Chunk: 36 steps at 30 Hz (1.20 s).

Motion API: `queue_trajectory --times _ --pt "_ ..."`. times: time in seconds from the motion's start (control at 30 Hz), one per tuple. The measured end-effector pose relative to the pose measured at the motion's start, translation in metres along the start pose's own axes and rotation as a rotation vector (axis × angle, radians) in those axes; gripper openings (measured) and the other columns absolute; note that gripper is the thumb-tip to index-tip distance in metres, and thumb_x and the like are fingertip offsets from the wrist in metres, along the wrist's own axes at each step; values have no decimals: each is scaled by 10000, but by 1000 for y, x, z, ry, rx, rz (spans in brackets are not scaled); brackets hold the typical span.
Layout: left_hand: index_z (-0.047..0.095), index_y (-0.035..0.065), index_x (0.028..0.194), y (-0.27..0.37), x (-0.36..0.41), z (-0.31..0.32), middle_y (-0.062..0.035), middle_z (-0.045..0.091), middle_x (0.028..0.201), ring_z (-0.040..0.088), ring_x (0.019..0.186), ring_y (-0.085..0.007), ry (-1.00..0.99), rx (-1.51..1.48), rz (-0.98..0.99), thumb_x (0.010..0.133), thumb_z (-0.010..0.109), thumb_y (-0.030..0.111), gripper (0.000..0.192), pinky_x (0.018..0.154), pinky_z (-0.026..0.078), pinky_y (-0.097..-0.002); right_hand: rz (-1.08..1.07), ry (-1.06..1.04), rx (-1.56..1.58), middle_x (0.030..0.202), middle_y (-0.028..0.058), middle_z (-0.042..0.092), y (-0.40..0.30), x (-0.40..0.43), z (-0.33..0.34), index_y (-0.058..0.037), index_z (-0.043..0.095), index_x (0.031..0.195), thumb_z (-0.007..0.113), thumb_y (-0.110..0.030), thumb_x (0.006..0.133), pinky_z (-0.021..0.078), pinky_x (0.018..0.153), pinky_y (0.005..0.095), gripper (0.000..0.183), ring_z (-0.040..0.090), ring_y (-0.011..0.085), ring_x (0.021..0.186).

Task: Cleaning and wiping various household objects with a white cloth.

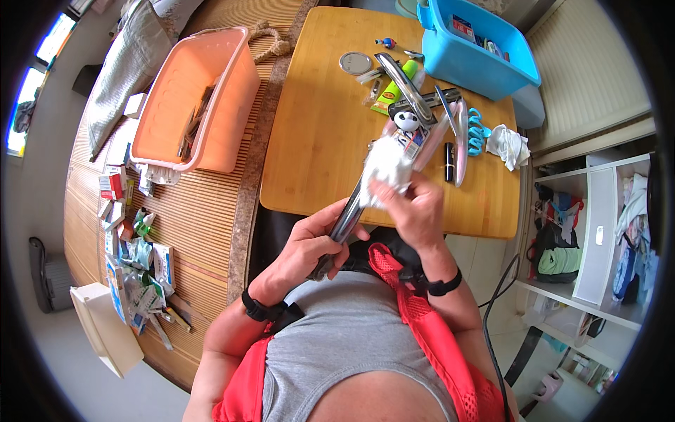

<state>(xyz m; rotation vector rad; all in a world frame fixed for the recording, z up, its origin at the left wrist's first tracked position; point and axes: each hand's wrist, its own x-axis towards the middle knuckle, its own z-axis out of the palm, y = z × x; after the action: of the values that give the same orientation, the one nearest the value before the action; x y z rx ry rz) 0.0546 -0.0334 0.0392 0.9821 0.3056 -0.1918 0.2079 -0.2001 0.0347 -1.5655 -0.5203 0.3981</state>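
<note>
My left hand [311,240] is closed around the lower end of a long, dark, glossy case [348,217], held at a slant above my lap. In my right hand [419,211] is a crumpled white tissue [389,164], pressed around the case's far end, which it hides. Just beyond lie a white panda-face trinket [406,121], a long dark shiny case [403,84] and a green tube [395,87]. To the right are a pink translucent case [461,153], a small black cylinder [449,162], a blue coil [475,134] and another crumpled tissue [507,147].
A wooden table [316,132] stands before me, bearing a blue plastic bin [474,66] at its far right and a round metal lid [355,63]. Left, an orange bin [227,126] sits on a bamboo mat [211,232] near several medicine boxes [112,186]. A black cable [488,327] hangs right.
</note>
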Motion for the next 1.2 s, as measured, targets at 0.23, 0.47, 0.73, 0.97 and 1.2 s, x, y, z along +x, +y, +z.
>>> queue_trajectory --times 0.23,0.47,0.73,0.97,1.2 --pt "399 -12 1649 1 0 -1 -214 725 1204 686 630 -217 -51 -139 16 823 486 -62 832 530 583 -328 28 -201 47 963 53 785 -26 -20 3 25 787 1131 824 -126 981 583 745 291 216 717 92 857" --pt "360 -50 1644 0 0 0 -299 739 1173 727 605 -291 -55 -147 -21 804 477 0 849 537 616 -364 8 30 92 962 61 800 1 1 -22 24 783 1136 806 -152 999 600 760 290 224 739 101 872" --pt "325 -30 1669 -1 3 3 -351 744 1072 683 509 -303 -69 -241 -71 807 437 0 870 497 593 -354 -68 -47 -142 951 60 798 2 -16 -10 -4 792 1126 835 -174 963 577 751 305 239 734 114 862" --pt "366 -12 1651 -2 2 -1 -323 745 1111 708 579 -267 -136 -237 -70 830 441 -4 824 536 609 -349 -82 -166 6 1014 83 813 -1 -22 -18 15 784 1173 845 -137 959 607 789 328 270 757 133 915" --pt "439 -16 1606 -5 2 -2 -294 763 1095 686 559 -250 -77 -155 -41 810 489 -21 798 537 570 -333 -86 83 -31 994 60 808 3 -10 -23 8 781 1153 832 -139 973 592 778 285 237 750 106 902"
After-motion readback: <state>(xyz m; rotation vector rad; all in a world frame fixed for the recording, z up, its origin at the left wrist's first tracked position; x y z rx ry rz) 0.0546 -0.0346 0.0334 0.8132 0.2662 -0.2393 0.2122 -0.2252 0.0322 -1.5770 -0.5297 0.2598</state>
